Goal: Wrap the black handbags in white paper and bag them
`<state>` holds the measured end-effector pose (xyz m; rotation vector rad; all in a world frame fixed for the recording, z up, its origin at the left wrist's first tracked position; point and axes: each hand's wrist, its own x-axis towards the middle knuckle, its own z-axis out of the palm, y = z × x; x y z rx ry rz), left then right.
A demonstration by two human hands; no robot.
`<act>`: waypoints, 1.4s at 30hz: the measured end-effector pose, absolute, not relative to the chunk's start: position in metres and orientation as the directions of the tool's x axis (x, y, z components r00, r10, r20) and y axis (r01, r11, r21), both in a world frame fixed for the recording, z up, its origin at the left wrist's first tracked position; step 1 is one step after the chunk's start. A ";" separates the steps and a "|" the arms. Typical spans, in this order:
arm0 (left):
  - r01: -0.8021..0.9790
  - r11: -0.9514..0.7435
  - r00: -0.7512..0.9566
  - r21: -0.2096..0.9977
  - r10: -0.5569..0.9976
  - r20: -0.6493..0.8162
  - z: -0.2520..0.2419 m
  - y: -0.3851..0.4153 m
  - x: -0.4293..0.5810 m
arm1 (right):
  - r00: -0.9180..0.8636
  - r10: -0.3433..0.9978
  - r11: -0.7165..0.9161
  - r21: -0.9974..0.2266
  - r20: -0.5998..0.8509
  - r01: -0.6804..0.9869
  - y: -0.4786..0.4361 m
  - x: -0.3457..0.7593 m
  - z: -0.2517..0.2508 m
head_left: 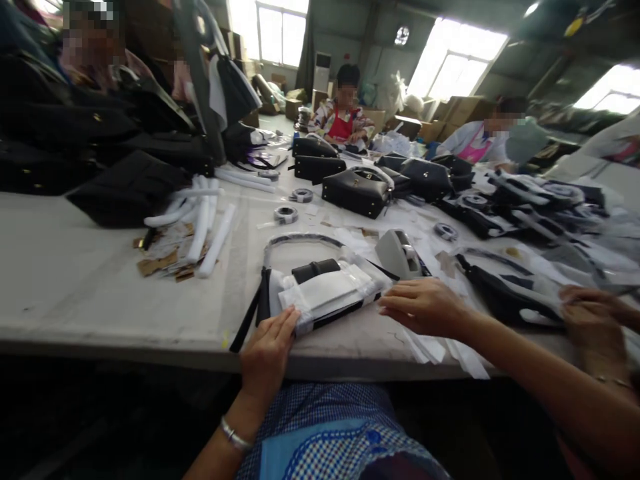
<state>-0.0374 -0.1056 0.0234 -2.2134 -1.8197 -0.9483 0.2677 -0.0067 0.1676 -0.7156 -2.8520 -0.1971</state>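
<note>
A black handbag wrapped in white foam sheet [325,293] lies flat at the table's near edge, its wrapped handle arching behind it. My left hand [267,350] rests with fingers stretched flat against the bag's left end. My right hand [423,308] lies with fingers extended on the bag's right end. Neither hand grips anything. A grey tape dispenser [400,253] stands just behind my right hand.
White foam tubes [203,227] and cardboard scraps lie at the left. Tape rolls [286,215] and several black handbags [356,190] fill the middle. A co-worker's hand [590,317] works on another bag at the right. Two people sit at the far end.
</note>
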 end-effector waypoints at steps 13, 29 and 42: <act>0.884 -0.211 -0.037 0.417 0.859 0.511 0.028 -0.108 -0.029 | -0.968 -0.078 0.996 -0.058 -0.240 -0.066 0.073 0.097 0.150; 0.909 -0.199 -0.042 0.366 0.830 0.556 0.017 -0.108 -0.029 | -0.828 -0.072 0.997 -0.019 -0.556 -0.074 0.087 0.033 0.144; 0.938 -0.174 -0.026 0.299 0.826 0.563 0.015 -0.109 -0.027 | -0.793 -0.072 0.993 -0.119 -0.605 0.000 0.104 0.016 0.129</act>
